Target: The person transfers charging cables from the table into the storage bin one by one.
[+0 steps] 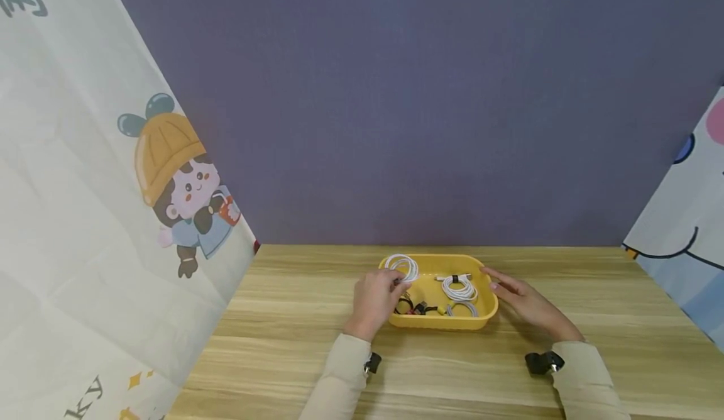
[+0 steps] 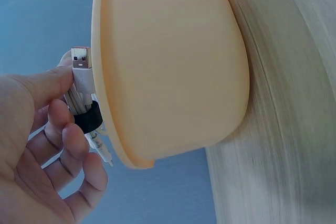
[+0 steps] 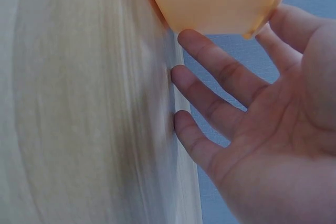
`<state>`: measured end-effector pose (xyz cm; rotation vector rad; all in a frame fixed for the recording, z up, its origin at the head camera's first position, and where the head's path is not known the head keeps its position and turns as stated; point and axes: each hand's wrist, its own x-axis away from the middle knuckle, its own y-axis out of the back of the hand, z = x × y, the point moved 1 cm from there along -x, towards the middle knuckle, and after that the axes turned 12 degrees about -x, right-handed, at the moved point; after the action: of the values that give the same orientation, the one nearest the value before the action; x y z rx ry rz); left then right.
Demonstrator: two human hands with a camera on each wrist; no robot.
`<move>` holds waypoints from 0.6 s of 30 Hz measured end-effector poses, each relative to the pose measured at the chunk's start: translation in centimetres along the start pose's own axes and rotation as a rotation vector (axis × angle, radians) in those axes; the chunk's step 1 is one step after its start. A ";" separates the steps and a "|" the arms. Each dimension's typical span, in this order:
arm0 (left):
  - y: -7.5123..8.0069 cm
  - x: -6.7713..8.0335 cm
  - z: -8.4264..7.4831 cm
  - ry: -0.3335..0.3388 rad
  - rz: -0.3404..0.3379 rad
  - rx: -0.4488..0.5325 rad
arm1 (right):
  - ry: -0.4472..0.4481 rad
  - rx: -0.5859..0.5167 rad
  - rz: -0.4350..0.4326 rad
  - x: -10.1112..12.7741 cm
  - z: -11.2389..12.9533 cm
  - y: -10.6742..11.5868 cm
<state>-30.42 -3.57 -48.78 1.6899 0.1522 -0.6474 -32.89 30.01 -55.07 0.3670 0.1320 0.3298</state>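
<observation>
A yellow plastic basket (image 1: 438,322) stands on the wooden table. Over its left end, my left hand (image 1: 374,299) pinches a coiled white USB cable (image 1: 411,263) between thumb and fingers. In the left wrist view the cable's USB plug (image 2: 82,59) and a black strap (image 2: 89,118) show at the basket's rim. My right hand (image 1: 526,300) touches the basket's right end with its fingers extended; in the right wrist view the lower fingers (image 3: 205,100) are spread. Inside the basket lie another white cable coil (image 1: 460,291), a grey cable (image 1: 465,307) and several dark cables (image 1: 418,308).
The wood-grain table (image 1: 294,319) reaches back to a dark blue-purple wall panel (image 1: 424,105). A white printed sheet (image 1: 73,187) with a cartoon figure hangs at the left. Another printed sheet (image 1: 679,219) borders the right side.
</observation>
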 end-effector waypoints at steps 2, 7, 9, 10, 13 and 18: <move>-0.1 0.0 -0.2 -0.007 -0.008 -0.009 | 0.012 0.004 -0.003 0.1 -0.1 0.0; -0.3 -0.4 -0.6 -0.006 -0.009 -0.030 | 0.023 0.006 0.004 -0.4 -0.4 0.3; -0.4 -0.7 -0.7 -0.002 -0.007 -0.030 | 0.023 0.003 0.008 -0.6 -0.5 0.5; -0.5 -0.8 -0.8 -0.001 -0.006 -0.031 | 0.024 0.001 0.010 -0.7 -0.5 0.6; -0.7 -1.2 -1.0 0.010 0.006 -0.031 | 0.027 0.006 0.015 -0.9 -0.6 0.8; -0.8 -2.1 -1.3 0.010 0.016 -0.042 | 0.028 0.015 0.020 -1.3 -0.7 1.2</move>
<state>-32.09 -1.59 -48.36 1.6528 0.1586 -0.6200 -34.61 30.86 -55.20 0.3790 0.1588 0.3544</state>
